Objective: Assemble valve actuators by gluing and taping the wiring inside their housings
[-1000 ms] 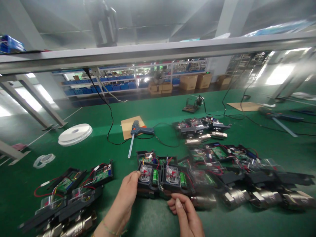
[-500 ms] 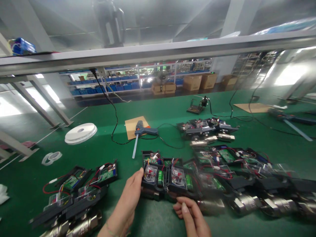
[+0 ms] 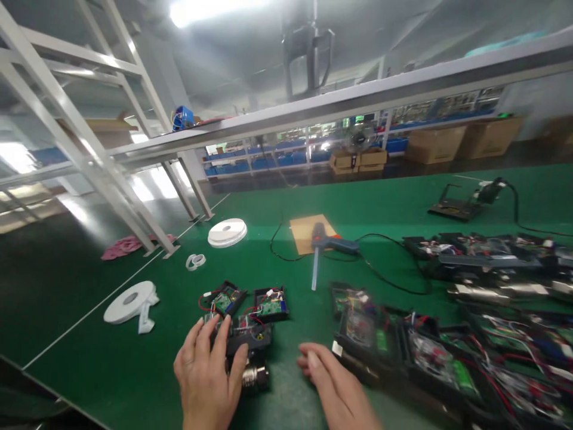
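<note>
While the left hand (image 3: 206,373) lies palm down on a black unit (image 3: 244,339) near the front of the green bench (image 3: 111,364), fingers spread over its left end and thumb against its near side, the right hand (image 3: 329,382) hangs apart from it, fingers loosely extended and holding nothing, its tips just short of the nearest module (image 3: 358,337) in the right-hand row. Whether the left hand truly grips the unit or only rests on it cannot be told. That unit sits left of centre, a metal fitting (image 3: 255,376) showing at its near edge, with two open circuit boards (image 3: 250,301) wired to it just beyond. By the look of it the work is part done at most: this one unit stands alone on the left, while a long crowded row of similar modules (image 3: 470,358) with loose red wires runs off to the right, and a second cluster (image 3: 492,257) lies farther back; none shows a cover fitted. A glue gun (image 3: 333,245) lies untouched on cardboard (image 3: 308,230) toward the far middle, its cord looping right. Tape rolls (image 3: 227,232) sit far left. Much is hard to read: the right-hand modules are smeared by motion blur, their parts indistinct; the row is cut off at the right edge; both wrists leave the bottom edge; the left palm hides much of the unit's top.
</note>
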A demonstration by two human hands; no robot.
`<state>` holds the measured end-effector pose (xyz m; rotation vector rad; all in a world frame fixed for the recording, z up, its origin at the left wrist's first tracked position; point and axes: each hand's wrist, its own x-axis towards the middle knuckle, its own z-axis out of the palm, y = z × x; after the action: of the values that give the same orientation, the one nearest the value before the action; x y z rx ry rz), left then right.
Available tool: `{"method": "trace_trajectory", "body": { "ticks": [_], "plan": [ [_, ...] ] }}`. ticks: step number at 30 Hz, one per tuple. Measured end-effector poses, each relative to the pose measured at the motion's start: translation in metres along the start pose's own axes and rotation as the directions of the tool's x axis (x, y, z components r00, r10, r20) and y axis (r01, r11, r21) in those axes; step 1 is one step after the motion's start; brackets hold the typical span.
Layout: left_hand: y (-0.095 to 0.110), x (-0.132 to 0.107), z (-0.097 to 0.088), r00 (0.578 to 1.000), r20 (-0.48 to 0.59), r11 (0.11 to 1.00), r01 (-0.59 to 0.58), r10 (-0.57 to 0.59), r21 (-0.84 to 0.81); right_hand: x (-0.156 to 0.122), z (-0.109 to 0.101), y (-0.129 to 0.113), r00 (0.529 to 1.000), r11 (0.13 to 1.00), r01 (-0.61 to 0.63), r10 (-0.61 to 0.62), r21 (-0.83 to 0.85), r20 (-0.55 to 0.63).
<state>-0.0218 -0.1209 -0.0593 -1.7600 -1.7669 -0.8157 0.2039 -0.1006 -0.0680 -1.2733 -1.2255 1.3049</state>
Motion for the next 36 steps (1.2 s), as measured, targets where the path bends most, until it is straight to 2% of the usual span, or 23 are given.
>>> {"method": "trace_trajectory", "body": {
  "ticks": [1, 4, 6, 8, 10, 12, 15, 17, 19, 22, 25, 28, 31, 36],
  "plan": [
    [-0.005, -0.003, 0.006, 1.000, 0.020, 0.999, -0.002, 0.001, 0.049, 0.014, 0.019, -0.004, 0.995, 0.996, -0.074, 0.070, 0.048, 0.076],
    [-0.005, -0.010, 0.025, 0.999, 0.030, 0.999, -0.039, 0.038, 0.010, 0.053, 0.069, -0.005, 0.966, 0.969, -0.240, 0.231, 0.067, 0.115],
    [0.000, -0.015, 0.034, 0.998, 0.008, 0.996, -0.058, 0.059, -0.063, 0.068, 0.089, 0.000, 0.942, 0.941, -0.328, 0.318, 0.084, 0.109],
    [0.005, -0.019, 0.036, 0.999, -0.014, 0.988, -0.042, 0.040, -0.147, 0.072, 0.095, 0.005, 0.924, 0.918, -0.381, 0.371, 0.114, 0.094],
    [0.009, -0.022, 0.033, 0.999, -0.033, 0.962, -0.006, -0.004, -0.272, 0.066, 0.088, 0.007, 0.919, 0.908, -0.393, 0.385, 0.144, 0.082],
    [0.013, -0.024, 0.026, 0.996, 0.007, 0.901, 0.079, -0.084, -0.427, 0.055, 0.073, 0.007, 0.925, 0.910, -0.379, 0.370, 0.168, 0.084],
    [0.015, -0.022, 0.016, 0.958, 0.160, 0.759, 0.285, -0.237, -0.586, 0.036, 0.045, 0.004, 0.949, 0.926, -0.308, 0.282, 0.220, 0.141],
    [0.013, -0.015, 0.010, 0.927, 0.271, 0.682, 0.375, -0.261, -0.628, 0.024, 0.030, 0.001, 0.956, 0.927, -0.275, 0.236, 0.254, 0.175],
    [0.009, -0.004, 0.007, 0.891, 0.427, 0.608, 0.427, -0.156, -0.669, 0.013, 0.019, -0.003, 0.955, 0.921, -0.283, 0.244, 0.269, 0.169],
    [0.006, 0.015, 0.001, 0.792, 0.607, 0.505, 0.500, 0.063, -0.704, -0.001, 0.005, -0.010, 0.948, 0.918, -0.313, 0.285, 0.245, 0.141],
    [0.008, 0.024, -0.004, 0.731, 0.667, 0.463, 0.547, 0.143, -0.698, -0.010, -0.006, -0.017, 0.942, 0.929, -0.327, 0.306, 0.174, 0.137],
    [0.011, 0.021, -0.005, 0.677, 0.698, 0.421, 0.577, 0.233, -0.700, -0.014, -0.015, -0.021, 0.937, 0.929, -0.336, 0.313, 0.158, 0.155],
    [0.015, 0.020, -0.006, 0.632, 0.717, 0.430, 0.582, 0.294, -0.690, -0.015, -0.018, -0.020, 0.922, 0.919, -0.363, 0.331, 0.151, 0.203],
    [0.020, 0.039, -0.017, 0.494, 0.793, 0.458, 0.647, 0.357, -0.609, -0.017, -0.019, -0.009, 0.939, 0.934, -0.327, 0.304, 0.146, 0.161]
  ]
}}
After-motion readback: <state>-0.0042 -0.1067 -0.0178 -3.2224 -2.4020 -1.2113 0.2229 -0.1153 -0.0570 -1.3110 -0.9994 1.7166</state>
